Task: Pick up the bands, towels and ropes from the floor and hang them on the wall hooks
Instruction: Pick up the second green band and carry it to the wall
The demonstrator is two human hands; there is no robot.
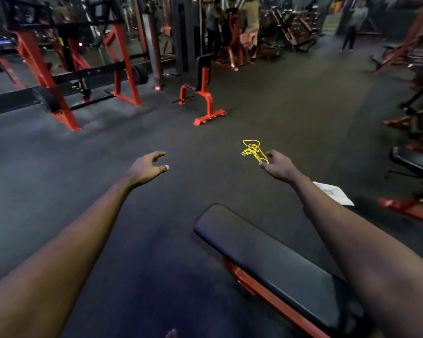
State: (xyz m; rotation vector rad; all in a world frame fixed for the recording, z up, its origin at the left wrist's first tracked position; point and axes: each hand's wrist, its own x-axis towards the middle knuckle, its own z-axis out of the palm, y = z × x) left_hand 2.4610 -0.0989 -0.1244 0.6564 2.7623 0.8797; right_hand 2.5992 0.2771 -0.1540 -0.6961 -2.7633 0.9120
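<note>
The task looks barely begun. The rope (252, 150), a thin yellow tangle, lies on the floor (205, 167) just beyond the fingertips of the right hand (279, 167). Its near end meets the thumb and forefinger, but I cannot tell whether they pinch it or only touch it. Those fingers (272, 154) are loosely curled, not closed into a fist. The left hand (145, 167) hangs out in front, well to the left of the right fingers; its own fingers are spread and gently bent, holding nothing. A white towel (332, 192) lies on the floor behind the right fingers, on the wrist side and partly hidden by the forearm, near the head of a bench (266, 259). No band shows, and no wall hooks are in view. By my reading nothing has been hung: the rope is the piece being reached for, the towel waits on the floor, and all the carrying to the hooks is left to do
</note>
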